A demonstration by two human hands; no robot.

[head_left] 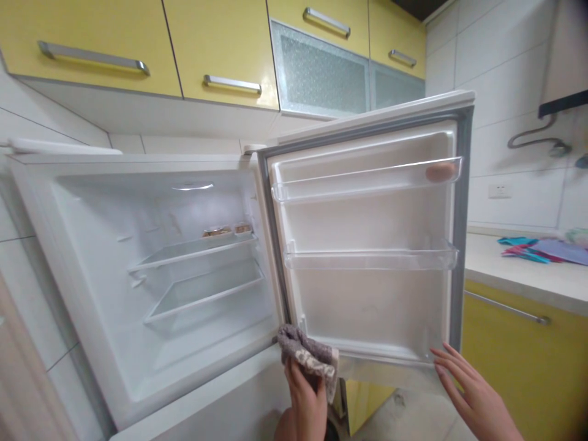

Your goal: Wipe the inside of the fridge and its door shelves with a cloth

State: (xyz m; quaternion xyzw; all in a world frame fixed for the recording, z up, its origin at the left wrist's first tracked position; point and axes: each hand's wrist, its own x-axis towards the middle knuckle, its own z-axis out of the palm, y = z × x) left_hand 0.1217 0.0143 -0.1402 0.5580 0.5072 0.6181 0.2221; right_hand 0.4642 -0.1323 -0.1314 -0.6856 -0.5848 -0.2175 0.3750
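A white fridge stands open, its door (pixel 372 306) swung out to the right. My left hand (pixel 305 401) grips a grey and beige cloth (pixel 307 354) at the door's lower left corner, close to the hinge side. My right hand (pixel 473 395) is open with the fingers stretched out, their tips at the door's bottom right edge. A single egg (pixel 440 172) lies in the top door shelf (pixel 367 184). The lower door shelf (pixel 372 258) holds nothing I can see.
Inside the fridge cavity (pixel 151 269) are two glass shelves; small food trays (pixel 227 231) sit on the upper one. Yellow wall cabinets (pixel 138 49) hang overhead. At right are a counter (pixel 519 269) with coloured cloths (pixel 542 250) and a yellow drawer front (pixel 519 355).
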